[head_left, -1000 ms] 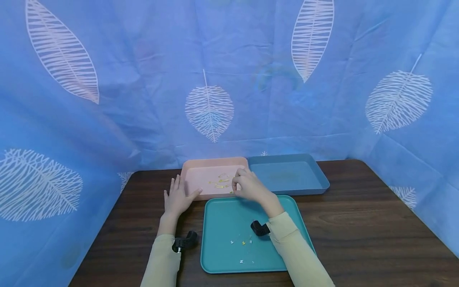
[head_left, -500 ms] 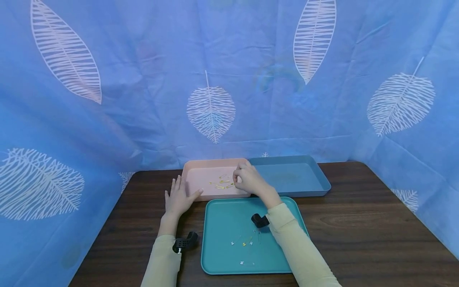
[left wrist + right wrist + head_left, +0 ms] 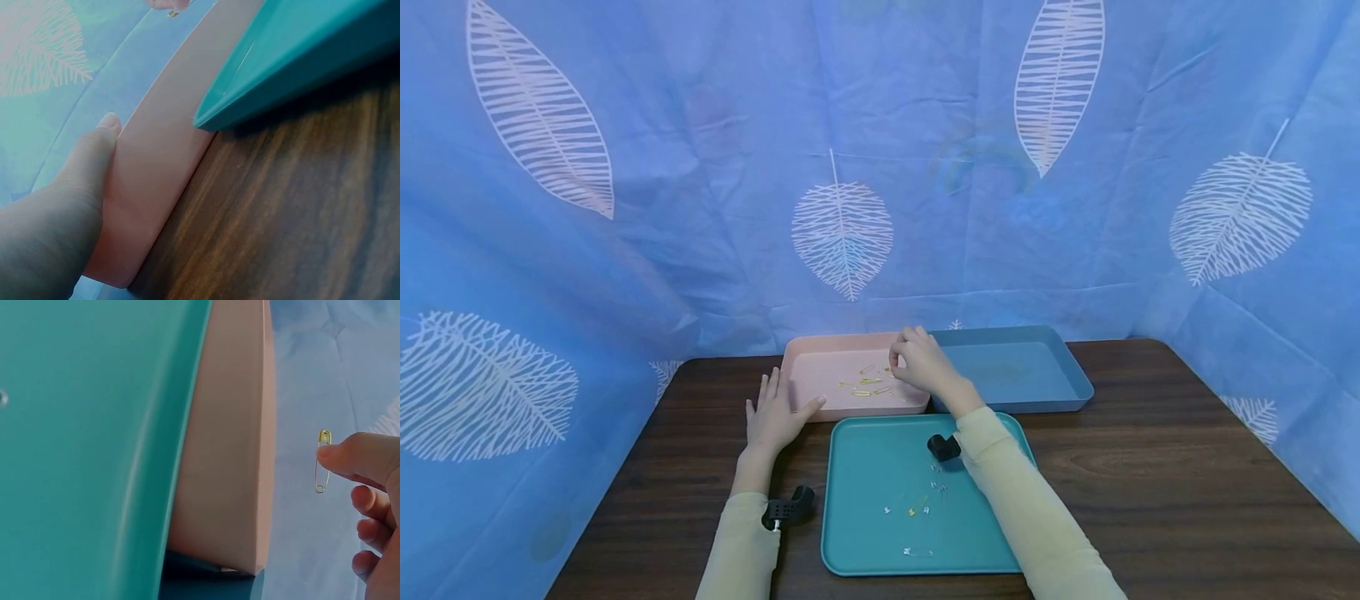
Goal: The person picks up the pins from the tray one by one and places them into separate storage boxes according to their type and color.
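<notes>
My right hand is above the right part of the pink tray. In the right wrist view its thumb and forefinger pinch a gold safety pin, which hangs upright with its other fingers curled below. Several gold safety pins lie on the pink tray's floor. At that tray's left front corner rests my left hand, fingers spread and straight, thumb on the front rim. The left wrist view shows this thumb against the tray's outer wall.
A teal tray stands in front, with several silver pins and a gold pin in it. A blue tray adjoins the pink one on the right. Behind the dark wooden table hangs a blue leaf-patterned cloth.
My right hand has risen and shifted away from me over the pink tray. Its forearm uncovers more silver pins in the teal tray. My left hand stays in place.
</notes>
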Demonstrator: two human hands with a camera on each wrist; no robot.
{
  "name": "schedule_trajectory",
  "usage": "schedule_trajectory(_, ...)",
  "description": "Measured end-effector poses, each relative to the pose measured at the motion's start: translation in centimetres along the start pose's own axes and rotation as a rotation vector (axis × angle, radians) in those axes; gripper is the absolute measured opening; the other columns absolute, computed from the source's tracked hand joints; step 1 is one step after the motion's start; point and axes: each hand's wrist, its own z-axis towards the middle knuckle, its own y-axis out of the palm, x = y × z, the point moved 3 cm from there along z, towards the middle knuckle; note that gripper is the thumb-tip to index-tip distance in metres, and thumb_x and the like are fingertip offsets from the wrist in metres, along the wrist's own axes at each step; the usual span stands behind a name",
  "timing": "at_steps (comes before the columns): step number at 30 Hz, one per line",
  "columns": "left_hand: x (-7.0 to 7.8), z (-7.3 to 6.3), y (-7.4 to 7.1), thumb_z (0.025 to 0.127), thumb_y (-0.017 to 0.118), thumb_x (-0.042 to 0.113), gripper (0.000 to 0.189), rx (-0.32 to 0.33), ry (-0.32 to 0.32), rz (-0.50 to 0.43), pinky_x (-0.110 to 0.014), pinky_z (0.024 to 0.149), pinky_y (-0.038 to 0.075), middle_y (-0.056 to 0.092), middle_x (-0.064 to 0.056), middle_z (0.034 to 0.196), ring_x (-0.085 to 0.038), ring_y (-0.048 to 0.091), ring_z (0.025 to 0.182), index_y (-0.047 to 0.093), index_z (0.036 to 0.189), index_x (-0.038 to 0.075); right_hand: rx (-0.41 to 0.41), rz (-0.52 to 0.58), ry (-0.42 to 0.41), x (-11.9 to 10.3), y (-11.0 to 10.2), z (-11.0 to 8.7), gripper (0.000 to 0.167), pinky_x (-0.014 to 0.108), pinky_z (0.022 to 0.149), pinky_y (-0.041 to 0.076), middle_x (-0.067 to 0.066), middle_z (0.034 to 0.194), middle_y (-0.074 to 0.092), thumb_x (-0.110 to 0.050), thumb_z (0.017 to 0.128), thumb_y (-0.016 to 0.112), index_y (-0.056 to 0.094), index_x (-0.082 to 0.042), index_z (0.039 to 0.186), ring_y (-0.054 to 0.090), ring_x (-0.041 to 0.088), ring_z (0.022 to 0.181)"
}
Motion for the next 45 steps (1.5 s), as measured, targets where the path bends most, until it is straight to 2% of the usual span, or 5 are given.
schedule_trajectory(8,0.0,0.0,0.1,0.084,0.057,0.069,0.103,0.011,0.000,0.002,-0.073,0.113,0.007,0.013,-0.017,0.164,-0.038,0.009,0.152,0.014,0.158,0.011,0.012,0.017,0.028,0.7,0.5,1.2,0.017,0.040,0.081,0.036,0.003,0.093,0.052,-0.014,0.087,0.069,0.060,-0.017,0.073,0.040,0.023,0.090)
schedule_trajectory(21,-0.1,0.1,0.2,0.084,0.058,0.069,0.102,0.022,0.004,-0.002,-0.073,0.114,0.007,0.012,-0.016,0.164,-0.038,0.009,0.152,0.015,0.158,0.012,-0.045,0.023,0.063,1.4,1.7,3.2,0.018,0.037,0.079,0.034,0.005,0.096,0.050,-0.014,0.089,0.066,0.061,-0.018,0.073,0.038,0.024,0.092)
schedule_trajectory(33,-0.2,0.3,0.3,0.083,0.057,0.071,0.104,0.034,0.002,0.008,-0.073,0.113,0.008,0.014,-0.017,0.164,-0.038,0.009,0.152,0.015,0.157,0.011,-0.069,-0.023,0.064,1.9,2.0,4.8,0.016,0.039,0.084,0.038,0.007,0.101,0.053,-0.012,0.087,0.066,0.061,-0.016,0.072,0.041,0.025,0.096)
schedule_trajectory(45,-0.4,0.4,0.4,0.083,0.056,0.071,0.104,0.034,0.002,0.022,-0.073,0.113,0.009,0.015,-0.018,0.163,-0.038,0.010,0.152,0.015,0.157,0.011,-0.105,-0.076,0.082,1.7,1.9,5.5,0.016,0.040,0.082,0.038,0.007,0.100,0.051,-0.013,0.087,0.067,0.060,-0.015,0.073,0.040,0.025,0.095)
